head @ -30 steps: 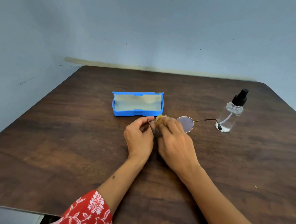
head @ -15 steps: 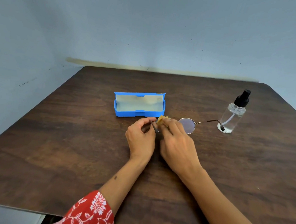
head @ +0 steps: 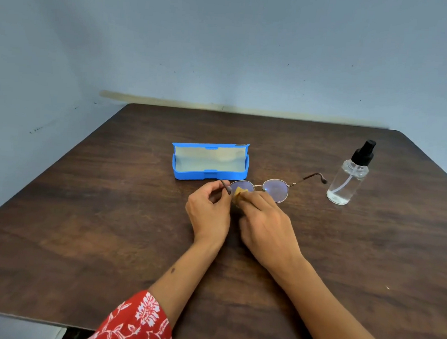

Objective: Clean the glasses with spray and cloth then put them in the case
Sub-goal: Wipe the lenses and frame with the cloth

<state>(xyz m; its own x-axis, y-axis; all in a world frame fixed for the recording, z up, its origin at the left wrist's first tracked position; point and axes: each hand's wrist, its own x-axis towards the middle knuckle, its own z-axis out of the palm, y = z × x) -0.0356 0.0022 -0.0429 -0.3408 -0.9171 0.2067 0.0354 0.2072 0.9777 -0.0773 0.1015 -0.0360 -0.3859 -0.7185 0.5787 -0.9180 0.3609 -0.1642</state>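
Two hands | left hand (head: 208,213) pinches glasses (head: 275,189) temple | right hand (head: 266,222) pinches cloth (head: 240,192) on lens

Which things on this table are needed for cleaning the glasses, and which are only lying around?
Needed for the job:
- round metal-framed glasses
- small yellow cloth
- clear spray bottle with black pump
- open blue plastic case

Only lying around:
- nothing loose; only the dark wooden table and the grey wall are also in view
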